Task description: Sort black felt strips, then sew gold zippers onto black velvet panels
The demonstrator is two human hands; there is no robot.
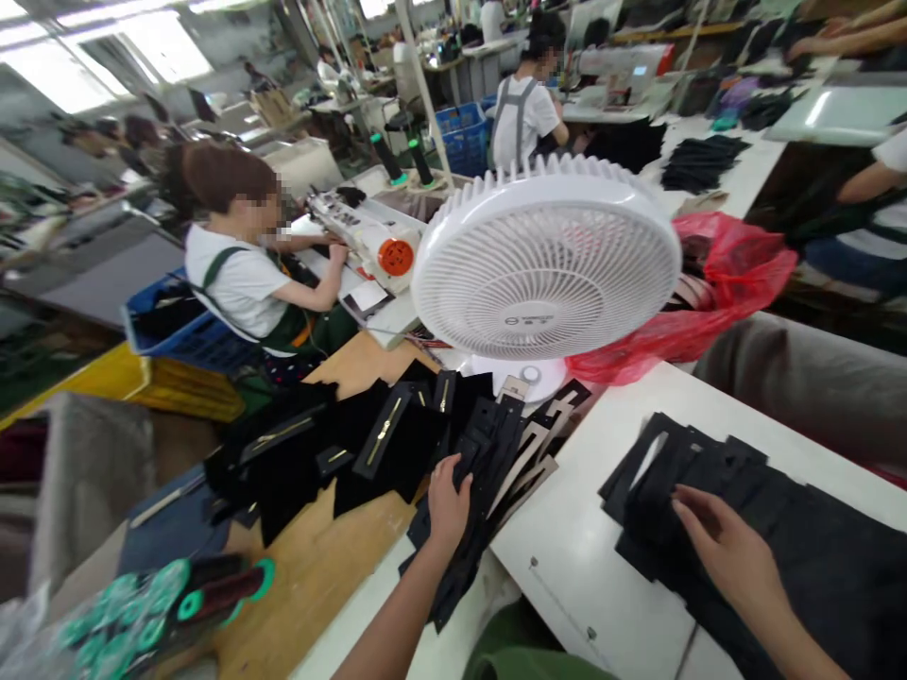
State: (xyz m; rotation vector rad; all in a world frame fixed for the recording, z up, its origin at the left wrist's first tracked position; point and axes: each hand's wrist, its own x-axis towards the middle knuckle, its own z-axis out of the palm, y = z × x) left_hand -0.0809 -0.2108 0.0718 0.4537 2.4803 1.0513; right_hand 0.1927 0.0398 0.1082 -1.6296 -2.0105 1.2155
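My left hand (449,499) rests on a pile of dark strips (488,444) in the middle, its thumb apart from its fingers and nothing visibly gripped. At the right, my right hand (733,552) has thumb and forefinger close together at the edge of a black fabric piece (656,482), on top of a spread stack of black pieces (800,529). Beige strips (524,463) lie beside the dark ones. Left of them are black pieces with gold zippers (384,430).
A white fan (545,264) stands behind the strips, beside a red plastic bag (737,274). Thread spools (134,614) lie at the lower left. A person (241,255) works at a sewing machine (375,236); blue (191,326) and yellow (177,387) crates stand at left.
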